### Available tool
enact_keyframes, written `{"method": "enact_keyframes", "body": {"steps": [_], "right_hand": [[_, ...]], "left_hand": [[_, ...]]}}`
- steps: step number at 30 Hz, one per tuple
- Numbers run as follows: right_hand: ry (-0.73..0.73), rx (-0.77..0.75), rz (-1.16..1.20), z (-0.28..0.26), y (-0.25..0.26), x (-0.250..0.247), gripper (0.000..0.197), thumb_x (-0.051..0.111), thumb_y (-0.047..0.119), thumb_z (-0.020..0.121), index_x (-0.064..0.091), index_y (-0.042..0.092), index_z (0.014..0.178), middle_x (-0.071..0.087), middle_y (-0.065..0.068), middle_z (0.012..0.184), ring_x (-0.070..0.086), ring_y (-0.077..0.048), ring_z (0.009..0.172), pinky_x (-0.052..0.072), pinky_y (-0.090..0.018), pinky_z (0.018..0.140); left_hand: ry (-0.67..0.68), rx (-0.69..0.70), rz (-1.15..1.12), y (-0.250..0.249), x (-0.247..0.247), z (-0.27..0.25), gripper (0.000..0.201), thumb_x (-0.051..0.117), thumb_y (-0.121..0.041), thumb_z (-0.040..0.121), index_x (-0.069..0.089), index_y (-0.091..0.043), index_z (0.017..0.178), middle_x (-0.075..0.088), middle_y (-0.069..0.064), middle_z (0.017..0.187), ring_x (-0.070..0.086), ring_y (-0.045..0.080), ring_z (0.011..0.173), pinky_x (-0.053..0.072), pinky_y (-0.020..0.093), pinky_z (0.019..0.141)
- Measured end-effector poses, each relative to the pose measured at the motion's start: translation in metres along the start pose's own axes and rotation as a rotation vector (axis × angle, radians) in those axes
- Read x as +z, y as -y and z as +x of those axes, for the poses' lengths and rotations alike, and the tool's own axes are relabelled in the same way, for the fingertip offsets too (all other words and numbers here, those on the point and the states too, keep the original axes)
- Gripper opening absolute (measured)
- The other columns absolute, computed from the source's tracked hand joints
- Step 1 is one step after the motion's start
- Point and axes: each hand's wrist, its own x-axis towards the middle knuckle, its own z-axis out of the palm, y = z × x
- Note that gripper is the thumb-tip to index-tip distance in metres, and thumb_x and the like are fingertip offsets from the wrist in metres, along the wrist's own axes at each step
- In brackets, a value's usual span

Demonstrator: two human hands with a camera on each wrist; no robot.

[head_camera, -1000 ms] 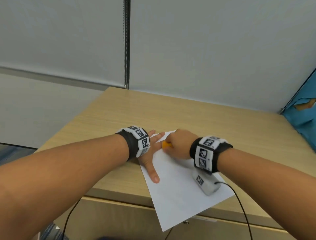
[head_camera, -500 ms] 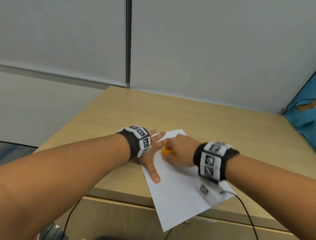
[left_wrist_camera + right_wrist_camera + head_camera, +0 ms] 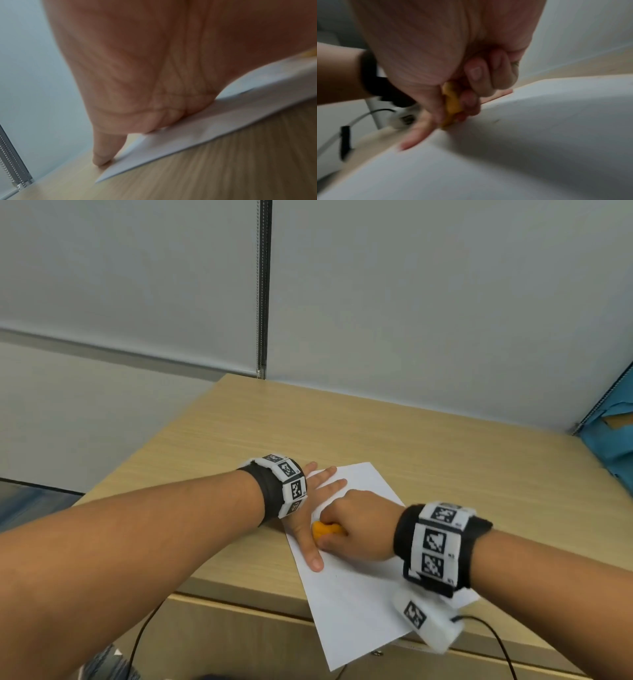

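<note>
A white sheet of paper lies slanted on the wooden desk, its near corner hanging over the front edge. My left hand lies flat with spread fingers on the sheet's left edge, pressing it down. My right hand is curled into a fist round a small orange object, held against the paper just right of my left thumb. In the right wrist view the orange object sits between thumb and curled fingers, its lower end touching the paper. What the object is stays unclear.
A grey wall panel stands behind the desk. Something blue leans at the far right. A black cable runs from my right wrist unit over the desk's front edge, above a drawer front.
My right hand with the orange object has slid toward me down the paper, uncovering the sheet's far corner. The left hand has stayed pressed on the sheet.
</note>
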Motion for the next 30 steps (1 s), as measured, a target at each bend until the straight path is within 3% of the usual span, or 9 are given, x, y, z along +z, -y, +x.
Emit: {"method": "enact_keyframes", "body": {"steps": [5, 9, 12, 21, 23, 25, 27, 29, 30], "right_hand": [[-0.112, 0.171, -0.082, 0.033, -0.029, -0.020, 0.033, 0.049, 0.044, 0.094, 0.066, 0.016, 0.090, 0.064, -0.002, 0.083, 0.062, -0.026, 0.081, 0.049, -0.034, 0.073], [0.002, 0.060, -0.030, -0.004, -0.002, 0.000, 0.033, 0.050, 0.043, 0.097, 0.050, 0.026, 0.069, 0.054, 0.006, 0.068, 0.050, -0.013, 0.064, 0.044, -0.032, 0.069], [0.001, 0.088, -0.014, -0.022, -0.012, 0.004, 0.037, 0.051, 0.044, 0.099, 0.041, 0.027, 0.067, 0.048, 0.007, 0.067, 0.042, -0.007, 0.060, 0.034, -0.032, 0.063], [-0.138, 0.317, 0.030, -0.058, -0.042, 0.013, 0.031, 0.048, 0.043, 0.099, 0.051, 0.021, 0.077, 0.055, 0.001, 0.074, 0.054, -0.026, 0.072, 0.043, -0.036, 0.064], [-0.150, 0.320, 0.018, -0.056, -0.044, 0.012, 0.027, 0.048, 0.043, 0.098, 0.055, 0.021, 0.084, 0.057, -0.001, 0.079, 0.058, -0.028, 0.078, 0.048, -0.038, 0.070], [-0.144, 0.311, -0.003, -0.052, -0.045, 0.008, 0.027, 0.048, 0.043, 0.099, 0.059, 0.020, 0.089, 0.060, -0.003, 0.086, 0.060, -0.029, 0.084, 0.052, -0.041, 0.076], [-0.126, 0.300, -0.034, -0.049, -0.045, 0.003, 0.030, 0.048, 0.043, 0.100, 0.064, 0.017, 0.101, 0.063, -0.005, 0.097, 0.061, -0.028, 0.091, 0.053, -0.043, 0.082], [-0.125, 0.290, -0.047, -0.045, -0.044, 0.000, 0.030, 0.050, 0.042, 0.099, 0.065, 0.017, 0.104, 0.064, -0.004, 0.100, 0.061, -0.027, 0.093, 0.053, -0.041, 0.082], [-0.128, 0.287, -0.043, -0.043, -0.045, -0.001, 0.028, 0.051, 0.042, 0.098, 0.065, 0.018, 0.102, 0.064, -0.004, 0.100, 0.061, -0.027, 0.092, 0.052, -0.041, 0.082]], "left_hand": [[-0.030, 0.026, -0.012, 0.003, 0.003, 0.007, 0.158, 0.048, -0.104, 0.018, -0.026, -0.049, 0.147, -0.043, -0.011, 0.153, -0.033, 0.029, 0.144, -0.011, 0.069, 0.110], [-0.022, -0.010, 0.004, 0.002, 0.001, 0.004, 0.166, 0.044, -0.106, 0.012, -0.034, -0.042, 0.144, -0.039, -0.010, 0.156, -0.030, 0.028, 0.146, -0.003, 0.066, 0.116], [-0.012, -0.031, 0.024, -0.002, -0.002, 0.001, 0.169, 0.042, -0.106, 0.009, -0.033, -0.040, 0.145, -0.037, -0.009, 0.157, -0.027, 0.029, 0.147, 0.002, 0.065, 0.117], [-0.008, -0.169, 0.010, -0.024, -0.009, -0.023, 0.158, 0.049, -0.105, 0.028, -0.027, -0.037, 0.149, -0.030, -0.002, 0.161, -0.016, 0.033, 0.151, 0.003, 0.063, 0.118], [-0.005, -0.244, 0.018, -0.035, -0.005, -0.033, 0.154, 0.042, -0.107, 0.033, -0.022, -0.033, 0.152, -0.019, 0.007, 0.165, 0.000, 0.038, 0.151, 0.012, 0.060, 0.118], [0.011, -0.271, 0.059, -0.045, -0.002, -0.046, 0.145, 0.037, -0.106, 0.046, -0.009, -0.026, 0.157, 0.009, 0.016, 0.165, 0.028, 0.040, 0.144, 0.029, 0.053, 0.112], [0.008, -0.238, 0.144, -0.049, -0.004, -0.059, 0.132, 0.037, -0.103, 0.054, 0.024, -0.018, 0.155, 0.052, 0.015, 0.141, 0.056, 0.033, 0.115, 0.045, 0.042, 0.088], [-0.015, -0.217, 0.229, -0.045, -0.013, -0.066, 0.114, 0.037, -0.101, 0.058, 0.053, -0.018, 0.134, 0.067, 0.004, 0.110, 0.061, 0.024, 0.091, 0.043, 0.034, 0.069], [-0.026, -0.222, 0.246, -0.042, -0.018, -0.067, 0.110, 0.037, -0.101, 0.059, 0.057, -0.019, 0.129, 0.067, 0.002, 0.108, 0.062, 0.024, 0.091, 0.044, 0.034, 0.069]]}}
